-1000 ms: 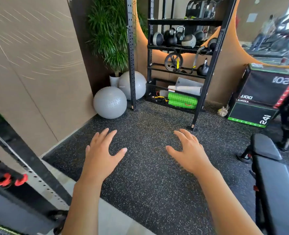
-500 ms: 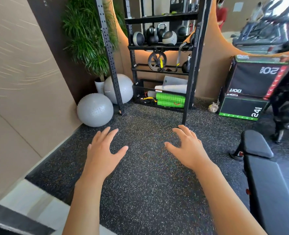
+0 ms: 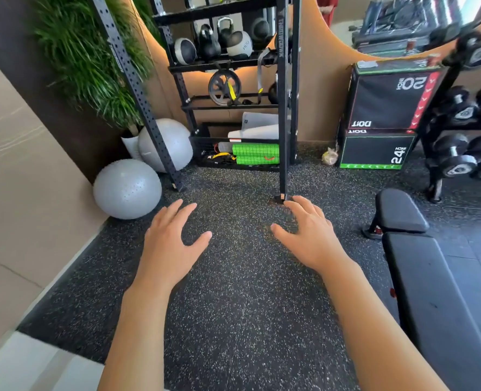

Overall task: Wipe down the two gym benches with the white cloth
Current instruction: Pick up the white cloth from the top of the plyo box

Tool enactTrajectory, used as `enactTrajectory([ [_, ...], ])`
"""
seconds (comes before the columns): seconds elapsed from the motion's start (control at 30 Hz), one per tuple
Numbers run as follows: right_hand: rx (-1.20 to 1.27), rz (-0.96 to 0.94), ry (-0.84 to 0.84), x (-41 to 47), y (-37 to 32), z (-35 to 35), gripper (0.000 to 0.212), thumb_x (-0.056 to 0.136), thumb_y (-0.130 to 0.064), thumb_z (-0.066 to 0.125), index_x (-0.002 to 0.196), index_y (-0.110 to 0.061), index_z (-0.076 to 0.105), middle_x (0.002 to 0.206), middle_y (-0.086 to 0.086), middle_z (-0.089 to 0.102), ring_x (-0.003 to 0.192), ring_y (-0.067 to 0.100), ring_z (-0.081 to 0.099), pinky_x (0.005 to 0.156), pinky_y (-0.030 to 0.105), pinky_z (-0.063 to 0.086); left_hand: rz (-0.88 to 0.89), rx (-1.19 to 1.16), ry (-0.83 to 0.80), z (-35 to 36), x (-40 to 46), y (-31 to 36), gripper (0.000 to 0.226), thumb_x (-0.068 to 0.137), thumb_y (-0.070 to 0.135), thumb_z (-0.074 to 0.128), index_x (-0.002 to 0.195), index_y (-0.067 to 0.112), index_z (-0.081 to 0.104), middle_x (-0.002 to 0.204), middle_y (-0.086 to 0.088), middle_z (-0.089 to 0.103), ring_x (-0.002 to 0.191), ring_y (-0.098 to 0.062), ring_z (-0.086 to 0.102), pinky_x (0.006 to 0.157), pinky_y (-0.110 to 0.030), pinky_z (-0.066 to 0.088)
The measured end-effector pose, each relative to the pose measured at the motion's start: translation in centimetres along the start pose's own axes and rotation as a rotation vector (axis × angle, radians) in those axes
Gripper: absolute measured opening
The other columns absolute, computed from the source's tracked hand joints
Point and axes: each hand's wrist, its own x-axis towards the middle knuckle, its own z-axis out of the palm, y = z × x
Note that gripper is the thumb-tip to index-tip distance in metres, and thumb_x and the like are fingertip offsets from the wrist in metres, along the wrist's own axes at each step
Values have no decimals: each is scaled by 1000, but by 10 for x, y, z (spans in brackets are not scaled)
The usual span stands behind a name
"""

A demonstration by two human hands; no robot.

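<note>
Speckled black rubber floor [image 3: 233, 292] takes up most of the view. Up against the back wall there's a tall black storage rack [image 3: 283, 94] loaded with medicine balls, kettlebells, an ab wheel and a green foam roller [image 3: 255, 153]. On the right edge sits one black padded bench [image 3: 431, 277], running from near the bottom corner up toward the dumbbell rack [image 3: 465, 131]; no cloth on it that I can see. Stacked plyo boxes [image 3: 386, 114] stand between the two racks. Two grey exercise balls [image 3: 127, 189] are tucked by the plant on the left. Left hand [image 3: 169, 246] and right hand [image 3: 310, 238] both hover palm-down over the floor, fingers spread wide, holding nothing, well apart from the bench.
</note>
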Motion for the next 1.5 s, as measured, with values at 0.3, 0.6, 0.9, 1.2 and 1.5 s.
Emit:
enactTrajectory([
  [0.3,-43,63,74,64,20,-1,72,94,-66,53,156,-32,39,168,-11,27,154,20,23,121,57,26,118,-72,-49,36,102,-5,66,96,58,63,157,43,40,170,16,26,159,-13,16,130,-51,21],
  [0.6,-124,162,144,176,7,20,72,95,-64,54,157,-29,40,168,-8,27,155,19,21,122,57,24,246,-122,-107,62,249,-37,66,97,55,62,158,38,42,170,13,29,159,-16,19,130,-52,21],
  [0.9,-162,277,201,243,5,14,72,95,-64,52,157,-28,40,166,-7,30,154,20,24,123,54,27,384,-138,-199,83,352,-21,65,98,52,64,157,34,44,169,9,33,159,-19,22,129,-54,23],
  [1.2,-174,330,218,295,70,-13,71,95,-62,54,156,-28,41,166,-8,31,153,21,26,120,54,28,412,-145,-248,139,413,29,66,97,56,60,158,37,42,169,11,32,159,-17,19,130,-53,21],
  [1.5,-165,342,210,356,188,-87,75,95,-64,53,158,-28,38,168,-6,28,155,22,23,122,57,28,448,-70,-260,213,475,147,67,98,58,57,158,35,41,170,10,31,159,-18,20,130,-53,21],
])
